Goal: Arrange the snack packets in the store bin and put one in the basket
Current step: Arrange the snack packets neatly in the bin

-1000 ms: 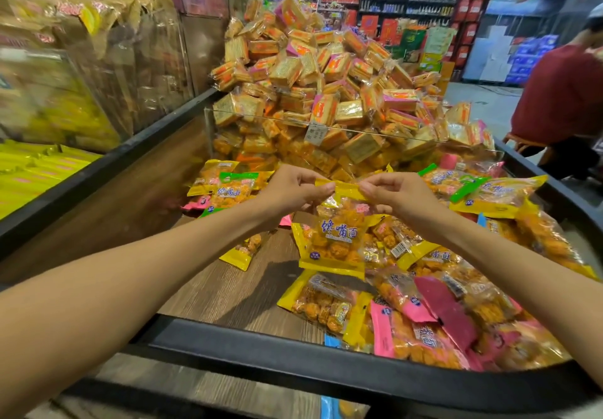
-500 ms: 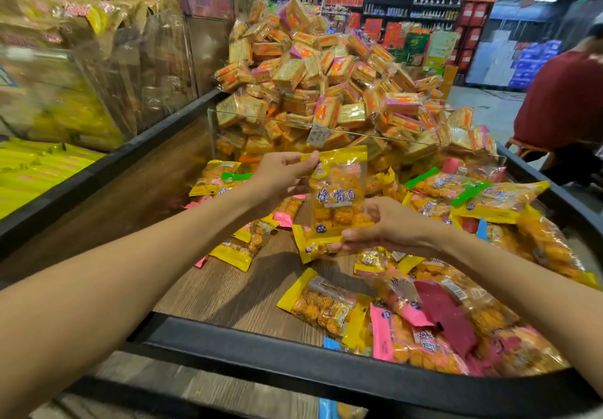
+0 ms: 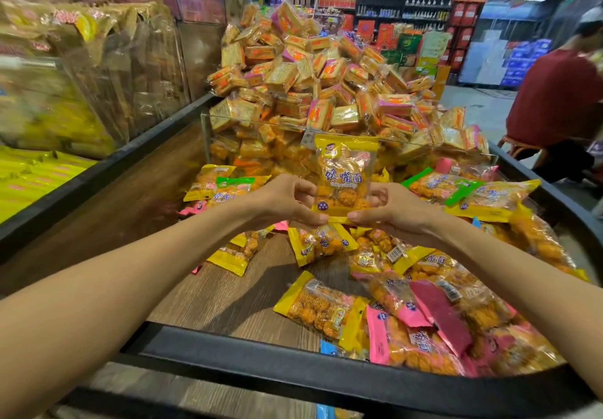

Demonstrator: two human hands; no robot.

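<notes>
Wood-grain bin point(image 3: 228, 294), crinkly yellow packet point(image 3: 344, 177) upright, pinched by L hand point(image 3: 287, 200), R hand point(image 3: 388, 211)

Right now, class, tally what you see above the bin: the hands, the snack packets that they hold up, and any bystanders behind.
Hands: 2 (left hand, right hand)
Held up: 1 yellow snack packet
Behind: 1 bystander in a red top
Total: 4
</notes>
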